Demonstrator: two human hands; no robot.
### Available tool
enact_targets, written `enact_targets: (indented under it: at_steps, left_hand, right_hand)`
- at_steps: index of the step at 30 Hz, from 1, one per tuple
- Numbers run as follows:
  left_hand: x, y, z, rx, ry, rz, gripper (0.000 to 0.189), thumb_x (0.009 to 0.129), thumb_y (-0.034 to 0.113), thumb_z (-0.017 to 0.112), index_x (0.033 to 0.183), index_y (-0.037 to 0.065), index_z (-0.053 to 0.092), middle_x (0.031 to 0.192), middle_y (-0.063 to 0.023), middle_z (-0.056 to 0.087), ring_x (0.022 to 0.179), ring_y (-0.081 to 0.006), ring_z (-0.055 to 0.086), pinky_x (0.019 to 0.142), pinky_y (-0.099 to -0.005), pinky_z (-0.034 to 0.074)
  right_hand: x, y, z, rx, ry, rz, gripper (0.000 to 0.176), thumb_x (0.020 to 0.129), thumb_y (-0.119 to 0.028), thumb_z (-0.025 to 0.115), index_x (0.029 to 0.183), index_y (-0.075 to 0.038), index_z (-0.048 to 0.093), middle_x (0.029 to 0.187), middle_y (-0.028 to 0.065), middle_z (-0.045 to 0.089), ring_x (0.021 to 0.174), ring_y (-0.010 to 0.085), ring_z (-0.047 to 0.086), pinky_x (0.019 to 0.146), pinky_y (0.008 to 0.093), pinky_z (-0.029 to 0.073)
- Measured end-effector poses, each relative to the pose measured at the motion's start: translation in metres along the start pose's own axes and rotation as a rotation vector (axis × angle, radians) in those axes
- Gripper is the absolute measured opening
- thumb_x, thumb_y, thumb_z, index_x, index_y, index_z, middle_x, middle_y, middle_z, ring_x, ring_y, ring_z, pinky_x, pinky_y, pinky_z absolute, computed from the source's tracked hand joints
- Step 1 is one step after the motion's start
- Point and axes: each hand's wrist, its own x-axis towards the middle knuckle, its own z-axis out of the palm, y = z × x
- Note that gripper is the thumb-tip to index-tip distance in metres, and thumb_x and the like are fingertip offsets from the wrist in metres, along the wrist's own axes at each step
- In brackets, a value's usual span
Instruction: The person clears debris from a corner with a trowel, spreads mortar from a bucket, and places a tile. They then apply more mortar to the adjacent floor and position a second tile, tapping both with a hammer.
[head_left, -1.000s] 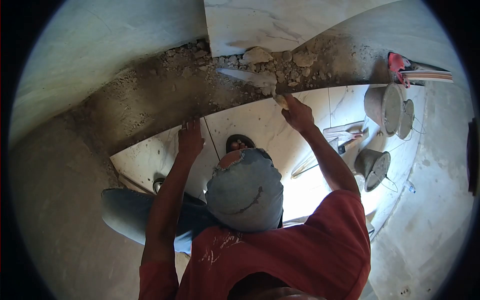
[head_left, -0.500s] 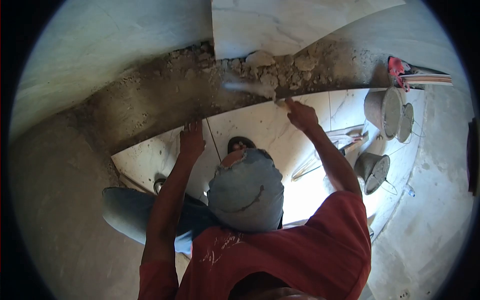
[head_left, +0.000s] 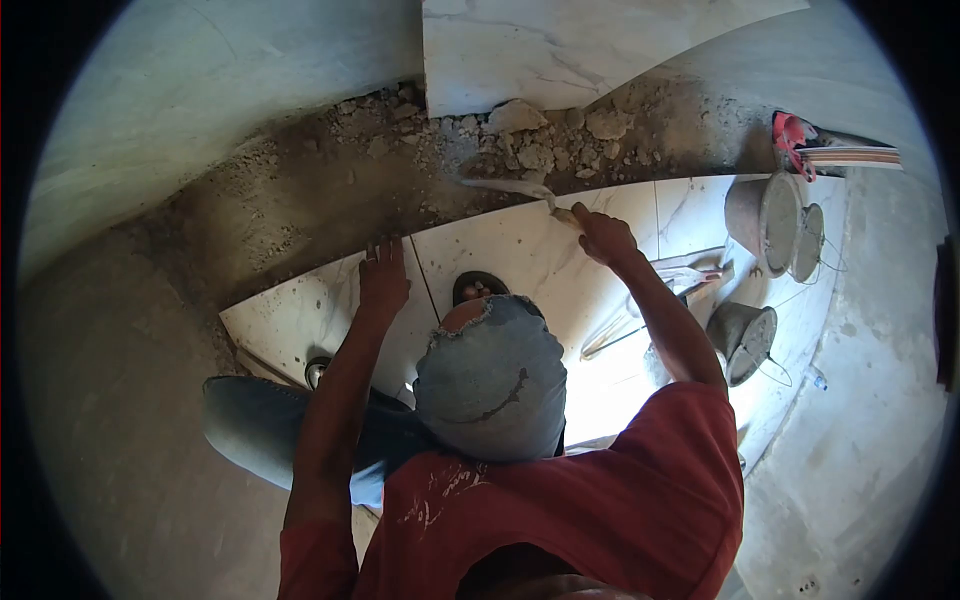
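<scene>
My right hand (head_left: 607,237) is wrapped round the light handle of a trowel (head_left: 510,186). Its metal blade points left, over the strip of bare soil (head_left: 350,195) just past the edge of the laid floor tiles (head_left: 520,240). My left hand (head_left: 384,283) rests on the tiles at that same edge, fingers stretched out and a little apart, with nothing held. Broken rubble (head_left: 537,157) and loose crumbs lie beyond the blade.
A large marbled tile (head_left: 560,50) leans at the back wall. Mortar-stained buckets (head_left: 745,325) stand at right, near a wooden-handled tool (head_left: 708,285). A pink-red item (head_left: 790,135) lies by a striped stack (head_left: 850,157). My sandalled foot (head_left: 478,288) is on the tiles.
The trowel blade was smeared by motion before and now shows sharply, slightly lower and turned a little. My right hand has shifted only slightly. My left hand stays in place.
</scene>
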Motion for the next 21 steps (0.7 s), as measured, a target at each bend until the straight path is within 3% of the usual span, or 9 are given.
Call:
enact_targets:
  at_steps: [1,2,8,10,13,17,19,21]
  left_hand:
    - [-0.002,0.001,-0.001,0.017,-0.01,0.001,0.084,0.068,0.021,0.072,0.134,0.003,0.025,0.133,-0.0198,0.033,0.123,-0.0393,0.035,0.094,-0.0472,0.038]
    - [-0.002,0.001,-0.003,0.032,-0.019,-0.004,0.086,0.066,0.021,0.074,0.134,0.002,0.025,0.132,-0.0215,0.034,0.122,-0.0395,0.035,0.094,-0.045,0.039]
    - [0.001,0.001,0.003,-0.01,-0.061,-0.032,0.082,0.07,0.021,0.071,0.135,0.004,0.025,0.135,-0.0179,0.032,0.125,-0.0393,0.032,0.096,-0.0483,0.036]
    - [-0.002,0.003,-0.001,0.007,-0.073,-0.025,0.082,0.069,0.021,0.071,0.135,0.004,0.025,0.135,-0.0178,0.032,0.125,-0.0393,0.033,0.095,-0.0484,0.037]
    - [-0.001,-0.002,0.001,0.017,-0.062,-0.016,0.083,0.069,0.022,0.071,0.135,0.004,0.025,0.135,-0.0178,0.032,0.124,-0.0393,0.033,0.095,-0.0485,0.037]
    - [0.0,0.001,0.002,0.024,-0.038,-0.024,0.083,0.069,0.023,0.072,0.135,0.004,0.025,0.135,-0.0177,0.032,0.124,-0.0392,0.034,0.094,-0.0488,0.037]
    - [-0.003,0.002,-0.001,0.042,-0.051,-0.016,0.083,0.069,0.024,0.072,0.135,0.004,0.026,0.135,-0.0176,0.032,0.124,-0.0392,0.034,0.094,-0.0487,0.037]
    - [-0.001,-0.002,0.0,0.061,-0.075,-0.018,0.083,0.069,0.024,0.072,0.135,0.004,0.026,0.135,-0.0176,0.033,0.124,-0.0392,0.034,0.094,-0.0485,0.037]
  right_hand:
    - [0.004,0.004,0.003,-0.087,-0.15,0.091,0.035,0.077,-0.014,0.047,0.112,-0.013,0.041,0.093,0.0135,0.061,0.085,0.0339,0.06,0.071,0.0463,0.047]
    - [0.006,0.0,-0.006,-0.091,-0.145,0.084,0.035,0.077,-0.014,0.047,0.112,-0.013,0.041,0.093,0.0135,0.061,0.085,0.0339,0.06,0.071,0.0463,0.047]
    - [-0.006,-0.002,-0.005,0.102,0.175,-0.075,0.037,0.077,-0.014,0.047,0.113,-0.012,0.041,0.092,0.0145,0.062,0.088,0.0331,0.06,0.072,0.0463,0.047]
    - [0.004,0.009,-0.001,-0.131,-0.176,0.1,0.037,0.076,-0.015,0.047,0.113,-0.012,0.041,0.092,0.0149,0.062,0.088,0.0328,0.06,0.073,0.0464,0.047]
    - [-0.004,-0.011,-0.015,0.025,0.019,0.037,0.036,0.077,-0.016,0.047,0.112,-0.012,0.041,0.092,0.0152,0.062,0.089,0.0331,0.06,0.074,0.0467,0.047]
    - [-0.006,-0.006,-0.01,0.124,0.104,0.02,0.038,0.076,-0.017,0.047,0.113,-0.013,0.041,0.093,0.016,0.062,0.089,0.0343,0.059,0.075,0.0463,0.046]
    - [0.003,0.004,-0.007,-0.092,-0.176,0.132,0.038,0.076,-0.017,0.048,0.113,-0.013,0.042,0.093,0.0156,0.062,0.089,0.0349,0.059,0.075,0.0461,0.046]
    - [0.003,-0.009,-0.022,-0.021,-0.079,0.088,0.036,0.076,-0.016,0.048,0.111,-0.013,0.042,0.092,0.0165,0.062,0.088,0.0353,0.059,0.075,0.0463,0.046]
